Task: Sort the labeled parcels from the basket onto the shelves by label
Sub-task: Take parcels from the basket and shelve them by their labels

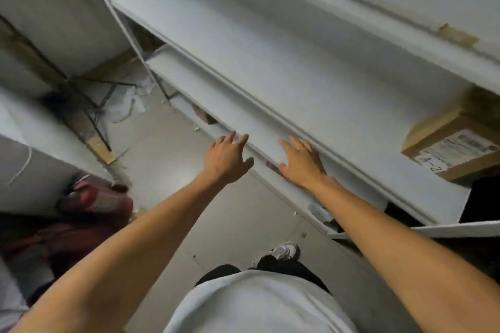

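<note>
Both the left hand [228,155] and right hand [303,162] reach out spread and empty over the lower shelf [216,89]. The blurred labels risk a mis-sorted parcel [451,149].

I see grey floor [167,170] mid-frame. Black metal stand [89,100] at 10 o'clock, crumpled white plastic [127,105] just beside it. Blurred reddish bundle [92,203] at 8 o'clock. Grey sneaker [284,250] at 6 o'clock.

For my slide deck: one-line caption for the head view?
Both empty hands, left hand and right hand, reach toward white shelves; one labeled parcel sits shelved.
</note>
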`<action>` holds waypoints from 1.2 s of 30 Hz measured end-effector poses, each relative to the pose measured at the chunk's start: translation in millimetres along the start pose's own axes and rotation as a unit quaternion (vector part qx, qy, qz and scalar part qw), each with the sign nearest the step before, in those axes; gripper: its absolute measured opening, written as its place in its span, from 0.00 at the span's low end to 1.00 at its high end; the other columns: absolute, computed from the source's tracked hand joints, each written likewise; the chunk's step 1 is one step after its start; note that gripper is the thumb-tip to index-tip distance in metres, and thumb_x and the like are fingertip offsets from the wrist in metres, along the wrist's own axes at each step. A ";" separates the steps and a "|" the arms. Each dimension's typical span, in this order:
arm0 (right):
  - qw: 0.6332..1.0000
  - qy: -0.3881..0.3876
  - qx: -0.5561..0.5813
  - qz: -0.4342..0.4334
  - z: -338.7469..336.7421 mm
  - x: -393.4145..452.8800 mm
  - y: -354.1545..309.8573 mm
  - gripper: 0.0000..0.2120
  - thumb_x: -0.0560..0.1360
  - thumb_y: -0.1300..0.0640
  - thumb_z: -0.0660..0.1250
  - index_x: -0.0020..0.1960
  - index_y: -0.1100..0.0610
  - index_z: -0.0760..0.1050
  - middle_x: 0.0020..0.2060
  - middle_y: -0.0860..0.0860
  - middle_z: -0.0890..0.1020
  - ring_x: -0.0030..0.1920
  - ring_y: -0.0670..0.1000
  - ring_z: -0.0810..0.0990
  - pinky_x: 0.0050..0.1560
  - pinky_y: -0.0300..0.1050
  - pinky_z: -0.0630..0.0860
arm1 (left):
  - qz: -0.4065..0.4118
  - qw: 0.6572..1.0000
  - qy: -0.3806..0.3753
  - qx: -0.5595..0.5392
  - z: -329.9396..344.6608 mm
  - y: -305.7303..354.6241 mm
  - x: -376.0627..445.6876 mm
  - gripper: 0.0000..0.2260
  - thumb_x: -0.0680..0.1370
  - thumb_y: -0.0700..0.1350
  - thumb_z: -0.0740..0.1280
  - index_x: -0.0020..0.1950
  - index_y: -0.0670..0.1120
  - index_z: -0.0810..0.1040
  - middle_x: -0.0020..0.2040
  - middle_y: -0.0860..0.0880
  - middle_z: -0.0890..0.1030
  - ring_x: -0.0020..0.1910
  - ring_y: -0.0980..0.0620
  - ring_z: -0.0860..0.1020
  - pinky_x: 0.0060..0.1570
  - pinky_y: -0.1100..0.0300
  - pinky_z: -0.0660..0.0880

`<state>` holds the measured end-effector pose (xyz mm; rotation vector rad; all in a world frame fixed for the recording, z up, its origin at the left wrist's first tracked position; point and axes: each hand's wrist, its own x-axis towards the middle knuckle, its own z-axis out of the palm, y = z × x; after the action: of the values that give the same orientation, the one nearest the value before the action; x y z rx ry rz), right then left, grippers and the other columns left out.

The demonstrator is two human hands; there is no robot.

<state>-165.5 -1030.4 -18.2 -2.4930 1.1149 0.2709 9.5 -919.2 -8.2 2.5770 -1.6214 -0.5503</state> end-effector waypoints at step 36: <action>0.497 -0.328 -0.225 -0.771 239.2 -239.6 -621.3 0.25 0.78 0.46 0.62 0.74 0.48 0.65 0.62 0.58 0.79 0.58 0.63 0.78 0.56 0.59 0.78 | -0.860 0.401 0.224 -0.221 67.4 -211.9 -576.6 0.19 0.76 0.55 0.68 0.66 0.53 0.74 0.60 0.47 0.81 0.55 0.45 0.80 0.48 0.54 0.76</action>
<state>136.2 -391.3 15.1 -2.2499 -1.6996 0.8195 -52.6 -306.0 37.2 2.3434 1.5764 -0.0594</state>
